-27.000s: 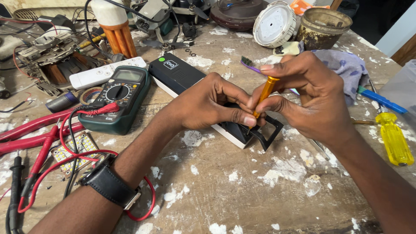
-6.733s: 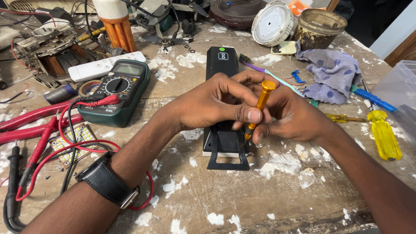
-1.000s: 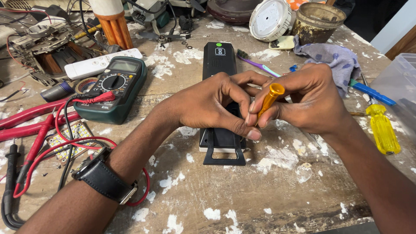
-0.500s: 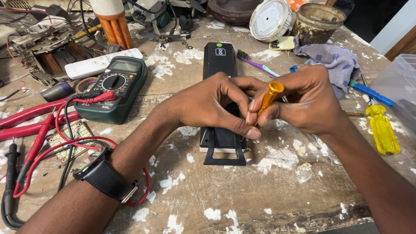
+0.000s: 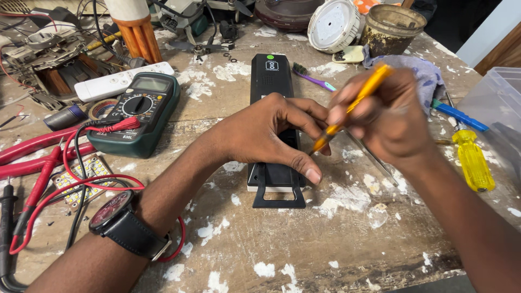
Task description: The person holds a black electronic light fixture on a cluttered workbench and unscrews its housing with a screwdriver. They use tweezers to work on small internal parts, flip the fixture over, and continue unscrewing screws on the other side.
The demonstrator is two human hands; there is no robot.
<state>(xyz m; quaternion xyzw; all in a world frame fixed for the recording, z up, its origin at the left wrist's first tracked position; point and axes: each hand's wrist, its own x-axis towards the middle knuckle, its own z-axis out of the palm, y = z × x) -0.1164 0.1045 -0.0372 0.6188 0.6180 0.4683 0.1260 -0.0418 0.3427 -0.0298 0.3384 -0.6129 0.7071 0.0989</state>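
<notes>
Both hands were busy | right hand (image 5: 388,116) had lifted off, fingers clamped on slim orange screwdriver (image 5: 350,108) | left hand (image 5: 266,133) stayed curled over smooth black rectangular device (image 5: 271,81) beneath it | chalky paint-flecked wooden bench (image 5: 304,239)

A green multimeter (image 5: 140,112) with red leads (image 5: 70,163) lies at the left of the paint-flecked wooden tabletop (image 5: 325,244), a white remote (image 5: 122,80) behind it, a purple toothbrush (image 5: 313,77) and rusty tin (image 5: 392,26) farther back, and a yellow-handled screwdriver (image 5: 472,160) at the right.
</notes>
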